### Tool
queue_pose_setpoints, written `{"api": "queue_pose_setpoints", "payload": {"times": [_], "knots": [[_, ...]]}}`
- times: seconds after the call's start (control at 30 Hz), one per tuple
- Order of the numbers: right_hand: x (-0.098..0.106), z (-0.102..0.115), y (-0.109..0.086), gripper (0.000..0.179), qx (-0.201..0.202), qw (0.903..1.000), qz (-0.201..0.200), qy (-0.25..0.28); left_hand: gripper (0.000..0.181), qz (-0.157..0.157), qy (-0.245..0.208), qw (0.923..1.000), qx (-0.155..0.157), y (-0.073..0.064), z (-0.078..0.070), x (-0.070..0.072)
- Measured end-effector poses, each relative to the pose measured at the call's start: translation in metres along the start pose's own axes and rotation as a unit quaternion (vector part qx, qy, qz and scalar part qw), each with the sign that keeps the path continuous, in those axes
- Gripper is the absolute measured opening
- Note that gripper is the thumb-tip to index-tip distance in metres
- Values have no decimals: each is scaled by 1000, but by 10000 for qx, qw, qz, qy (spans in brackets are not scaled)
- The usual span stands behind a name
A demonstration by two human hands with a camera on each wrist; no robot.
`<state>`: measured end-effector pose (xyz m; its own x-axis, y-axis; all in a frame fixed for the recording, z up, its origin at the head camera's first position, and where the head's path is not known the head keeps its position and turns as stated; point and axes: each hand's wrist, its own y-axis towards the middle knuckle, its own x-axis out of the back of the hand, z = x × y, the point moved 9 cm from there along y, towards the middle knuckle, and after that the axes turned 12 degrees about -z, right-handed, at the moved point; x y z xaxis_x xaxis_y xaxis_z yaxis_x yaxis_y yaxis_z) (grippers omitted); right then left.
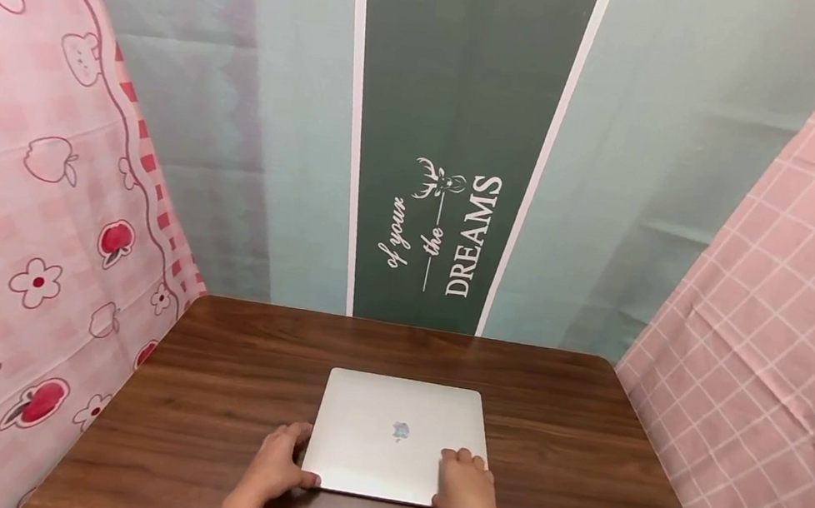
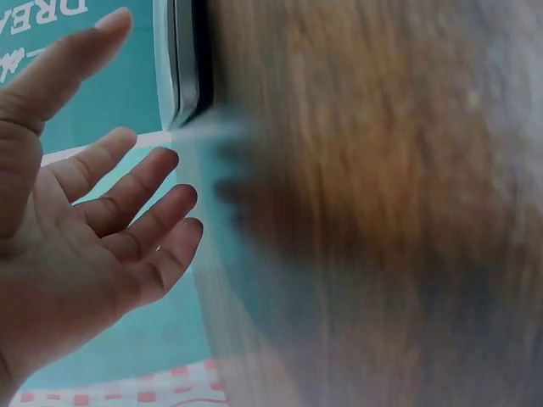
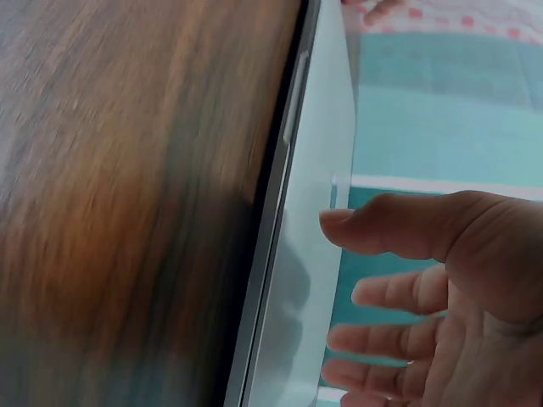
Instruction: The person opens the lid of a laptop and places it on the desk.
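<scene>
A closed silver laptop with an apple logo on its lid lies flat on the wooden table. My left hand is at its left side, the thumb at the front left corner and the fingers spread along the edge. In the left wrist view this hand's fingers are loosely extended beside the laptop's edge, with nothing in the palm. Over the front right corner is my right hand. Seen from the right wrist, its thumb and fingers are extended above the lid, and the hand holds nothing.
The dark brown wooden table has rounded back corners. A green and teal curtain with lettering hangs behind it. Pink patterned cloth hangs on the left, and a pink checked cloth on the right.
</scene>
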<state>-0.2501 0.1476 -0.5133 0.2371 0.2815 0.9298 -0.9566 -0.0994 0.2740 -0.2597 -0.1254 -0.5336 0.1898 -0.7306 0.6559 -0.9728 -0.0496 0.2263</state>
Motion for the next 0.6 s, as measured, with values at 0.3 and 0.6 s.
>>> {"api": "queue_pose_setpoints", "payload": {"times": [0.3,0.6], "knots": [[0,36,2,42,911,9955,-247,-32,83,231,288,9993,73,0,2,-9],[-10,56,2,26,1372,9887,-157,-575,88,85,562,9977,364,-2,10,-7]]}}
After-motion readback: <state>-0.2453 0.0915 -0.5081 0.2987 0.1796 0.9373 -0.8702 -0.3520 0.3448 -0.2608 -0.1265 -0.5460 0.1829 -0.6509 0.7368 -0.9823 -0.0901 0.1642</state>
